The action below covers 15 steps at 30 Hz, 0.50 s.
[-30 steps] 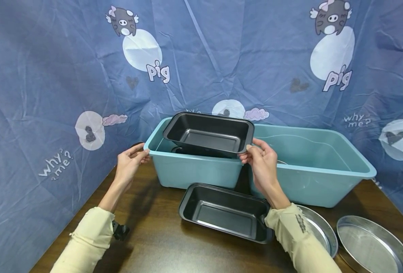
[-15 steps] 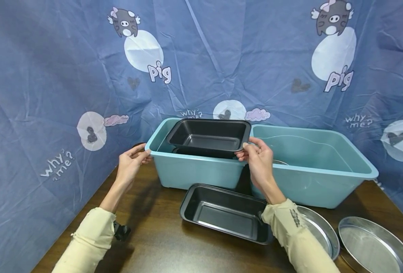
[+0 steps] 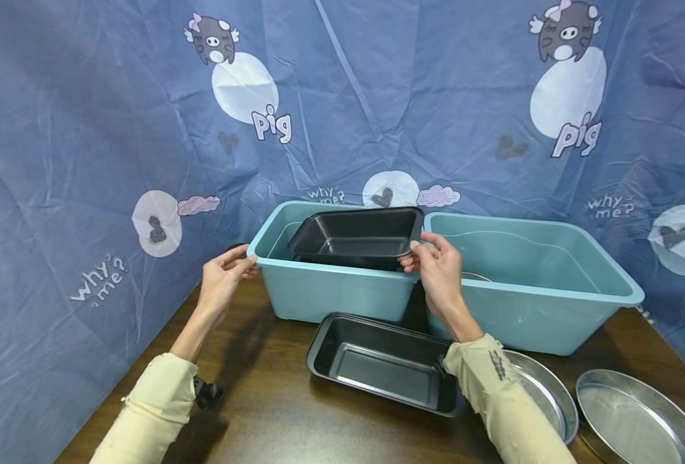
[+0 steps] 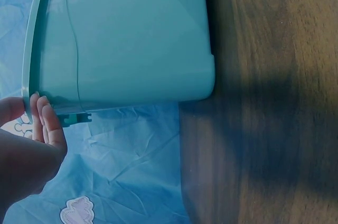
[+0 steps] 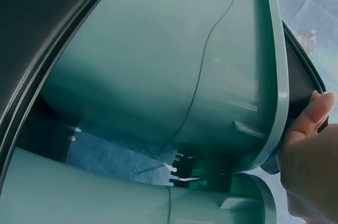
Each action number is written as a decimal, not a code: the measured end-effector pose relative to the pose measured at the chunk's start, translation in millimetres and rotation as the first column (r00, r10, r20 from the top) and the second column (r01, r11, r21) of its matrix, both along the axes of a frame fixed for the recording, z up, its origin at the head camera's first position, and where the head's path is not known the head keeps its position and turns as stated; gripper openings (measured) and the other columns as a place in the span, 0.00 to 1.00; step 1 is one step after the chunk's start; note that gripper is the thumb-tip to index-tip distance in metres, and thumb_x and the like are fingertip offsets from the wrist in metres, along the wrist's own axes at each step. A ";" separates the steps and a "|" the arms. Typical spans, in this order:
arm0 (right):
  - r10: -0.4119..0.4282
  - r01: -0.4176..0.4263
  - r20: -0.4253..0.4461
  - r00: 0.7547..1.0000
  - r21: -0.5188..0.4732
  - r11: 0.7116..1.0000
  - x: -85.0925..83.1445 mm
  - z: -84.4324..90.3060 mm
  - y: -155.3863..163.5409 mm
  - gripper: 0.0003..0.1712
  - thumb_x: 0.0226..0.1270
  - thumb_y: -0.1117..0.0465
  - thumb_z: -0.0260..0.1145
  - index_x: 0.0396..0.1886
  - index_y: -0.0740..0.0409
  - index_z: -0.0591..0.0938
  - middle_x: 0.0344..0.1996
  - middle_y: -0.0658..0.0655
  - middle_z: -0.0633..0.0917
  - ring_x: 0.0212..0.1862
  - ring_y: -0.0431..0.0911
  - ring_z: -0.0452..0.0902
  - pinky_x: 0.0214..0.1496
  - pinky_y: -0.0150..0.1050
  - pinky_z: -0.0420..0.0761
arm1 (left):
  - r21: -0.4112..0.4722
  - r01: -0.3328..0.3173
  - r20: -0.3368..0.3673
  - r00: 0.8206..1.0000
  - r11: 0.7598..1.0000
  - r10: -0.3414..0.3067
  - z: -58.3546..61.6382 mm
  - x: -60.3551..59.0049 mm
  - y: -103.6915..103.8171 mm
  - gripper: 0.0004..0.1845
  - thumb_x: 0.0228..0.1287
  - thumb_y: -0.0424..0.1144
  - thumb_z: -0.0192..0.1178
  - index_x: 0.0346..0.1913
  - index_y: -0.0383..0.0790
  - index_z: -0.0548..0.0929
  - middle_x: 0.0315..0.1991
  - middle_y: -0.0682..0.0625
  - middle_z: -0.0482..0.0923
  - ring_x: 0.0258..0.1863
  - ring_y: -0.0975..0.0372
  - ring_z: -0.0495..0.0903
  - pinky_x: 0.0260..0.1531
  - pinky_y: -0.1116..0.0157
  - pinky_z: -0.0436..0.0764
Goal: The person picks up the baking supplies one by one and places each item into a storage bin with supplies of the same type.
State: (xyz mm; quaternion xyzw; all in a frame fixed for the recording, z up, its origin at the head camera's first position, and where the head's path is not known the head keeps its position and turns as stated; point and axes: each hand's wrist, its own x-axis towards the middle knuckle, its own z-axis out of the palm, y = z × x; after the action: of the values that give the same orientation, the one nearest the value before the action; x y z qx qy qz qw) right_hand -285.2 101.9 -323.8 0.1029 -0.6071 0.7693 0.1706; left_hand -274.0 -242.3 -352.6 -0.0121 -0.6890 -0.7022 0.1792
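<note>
Head view: my right hand (image 3: 437, 267) pinches the near right corner of the black loaf pan (image 3: 358, 236), thumb and fingertips curled on its rim. One-corner grip, so the pan hangs tilted, partly inside the left teal tub (image 3: 330, 290), far edge over the tub's back rim. Risk: the pan pivots on that pinch and slips, or its edge catches the tub rim and jams or clatters down. My left hand (image 3: 221, 277) touches the tub's left rim with fingers nearly straight; that's a light brace, so the tub could slide on the wooden table (image 3: 272, 412) if the pan snags.

Can't see what the pan would land on; something dark lies under it in the tub, hard to make out. Right of the tub, a second teal tub (image 3: 533, 283); its contents are mostly hidden. Right wrist view only shows tub wall and fingertips (image 5: 317, 109).
</note>
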 end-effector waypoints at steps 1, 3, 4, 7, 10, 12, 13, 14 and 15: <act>0.002 -0.002 0.002 1.000 0.002 1.000 -0.5 0.2 -0.1 0.21 0.73 0.75 0.55 0.63 0.80 0.70 0.21 0.50 0.85 0.21 0.37 0.80 0.28 0.28 0.82 | 0.000 -0.001 -0.001 1.000 1.000 0.001 -0.1 0.0 -0.1 0.22 0.73 0.26 0.60 0.65 0.18 0.73 0.26 0.58 0.83 0.28 0.68 0.85 0.34 0.74 0.83; 0.008 -0.008 0.004 1.000 0.009 1.000 -1.3 0.6 -0.2 0.21 0.73 0.76 0.55 0.62 0.80 0.70 0.21 0.51 0.85 0.21 0.37 0.80 0.28 0.28 0.82 | 0.001 0.000 -0.003 1.000 1.000 0.000 -0.1 0.1 -0.3 0.22 0.73 0.26 0.60 0.65 0.17 0.73 0.26 0.58 0.83 0.28 0.68 0.85 0.34 0.74 0.83; 0.010 -0.010 0.008 1.000 0.013 1.000 -1.7 0.8 -0.4 0.20 0.73 0.76 0.55 0.62 0.80 0.70 0.21 0.51 0.85 0.21 0.37 0.81 0.28 0.27 0.82 | 0.002 0.000 -0.004 1.000 1.000 0.000 -0.3 0.1 -0.4 0.22 0.73 0.26 0.60 0.65 0.17 0.73 0.26 0.58 0.83 0.28 0.68 0.85 0.34 0.74 0.83; 0.009 -0.010 0.023 1.000 0.044 0.999 -2.5 1.2 -0.2 0.20 0.73 0.76 0.56 0.62 0.80 0.70 0.22 0.53 0.85 0.21 0.37 0.81 0.28 0.28 0.82 | 0.003 0.001 -0.003 1.000 1.000 -0.001 -0.8 0.3 -0.5 0.22 0.73 0.26 0.60 0.65 0.17 0.73 0.26 0.58 0.83 0.27 0.69 0.84 0.34 0.74 0.83; 0.001 -0.004 0.039 0.999 0.086 0.996 -2.3 1.9 0.0 0.20 0.74 0.75 0.57 0.62 0.80 0.71 0.23 0.54 0.86 0.22 0.37 0.82 0.28 0.28 0.83 | 0.001 0.003 -0.004 1.000 1.000 -0.003 -1.1 0.4 -0.5 0.22 0.73 0.26 0.60 0.65 0.18 0.73 0.26 0.58 0.83 0.26 0.70 0.83 0.34 0.74 0.83; -0.001 -0.005 0.048 0.999 0.114 0.994 -2.1 2.6 0.1 0.21 0.74 0.74 0.57 0.63 0.80 0.70 0.23 0.53 0.86 0.22 0.37 0.82 0.29 0.29 0.84 | 0.000 0.003 -0.005 1.000 1.000 -0.003 -1.1 0.4 -0.4 0.22 0.73 0.26 0.60 0.65 0.18 0.73 0.26 0.58 0.83 0.26 0.71 0.83 0.34 0.74 0.83; 0.001 -0.007 0.051 0.999 0.125 0.992 -2.2 2.8 0.2 0.21 0.75 0.73 0.57 0.63 0.80 0.70 0.23 0.52 0.86 0.22 0.37 0.82 0.29 0.29 0.84 | 0.001 0.003 -0.006 1.000 1.000 -0.003 -1.0 0.4 -0.4 0.22 0.73 0.26 0.60 0.65 0.18 0.73 0.26 0.58 0.83 0.26 0.71 0.83 0.33 0.74 0.83; 0.003 -0.010 0.054 0.999 0.135 0.991 -2.6 3.0 0.0 0.21 0.75 0.73 0.57 0.63 0.80 0.70 0.23 0.52 0.86 0.22 0.36 0.82 0.29 0.29 0.84 | 0.001 0.003 -0.005 1.000 1.000 -0.003 -0.9 0.3 -0.3 0.22 0.73 0.26 0.60 0.65 0.18 0.73 0.26 0.59 0.83 0.26 0.71 0.83 0.33 0.74 0.83; 0.005 -0.014 0.059 0.998 0.147 0.989 -3.2 3.0 -0.1 0.22 0.75 0.73 0.57 0.64 0.80 0.70 0.22 0.52 0.85 0.22 0.36 0.82 0.30 0.29 0.84 | 0.001 0.002 -0.004 1.000 1.000 -0.002 -0.9 0.2 -0.2 0.22 0.73 0.26 0.60 0.65 0.18 0.73 0.26 0.59 0.83 0.26 0.71 0.83 0.33 0.74 0.83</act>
State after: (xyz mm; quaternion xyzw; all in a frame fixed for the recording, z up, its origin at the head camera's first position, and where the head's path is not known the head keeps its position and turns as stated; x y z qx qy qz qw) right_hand -288.5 101.8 -320.8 0.0956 -0.6666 0.7258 0.1407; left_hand -273.8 -242.5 -353.5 -0.0143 -0.6883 -0.7027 0.1798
